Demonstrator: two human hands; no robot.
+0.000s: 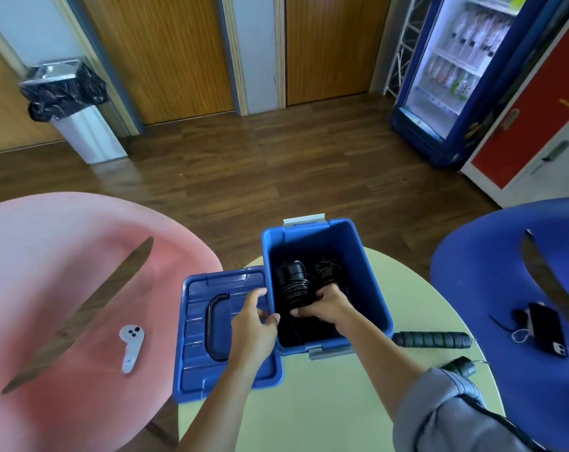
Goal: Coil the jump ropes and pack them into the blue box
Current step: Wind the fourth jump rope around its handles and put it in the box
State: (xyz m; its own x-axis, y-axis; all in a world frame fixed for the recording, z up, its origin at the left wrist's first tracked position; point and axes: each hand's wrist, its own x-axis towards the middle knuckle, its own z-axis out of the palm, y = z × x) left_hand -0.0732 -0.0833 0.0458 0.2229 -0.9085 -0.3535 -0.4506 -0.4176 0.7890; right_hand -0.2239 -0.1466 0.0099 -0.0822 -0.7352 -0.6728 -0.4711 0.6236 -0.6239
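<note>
The blue box (pixel 367 272) stands open on the pale green table (pixel 341 402), with its lid (pixel 198 337) lying flat to its left. Inside the box lie two coiled black jump ropes (pixel 294 285). My right hand (pixel 328 305) reaches into the box and grips a coiled rope at the near side. My left hand (pixel 255 318) holds the box's left wall, thumb inside the rim. Another jump rope's black handles (pixel 431 339) lie on the table right of the box, one handle (pixel 459 367) nearer my sleeve.
A pink chair (pixel 64 288) at left carries a white controller (pixel 129 347). A blue chair (pixel 511 288) at right holds a black phone (pixel 547 334) with a cord. A bin (pixel 77 119), wooden doors and a drinks fridge (pixel 452 76) stand beyond on the wooden floor.
</note>
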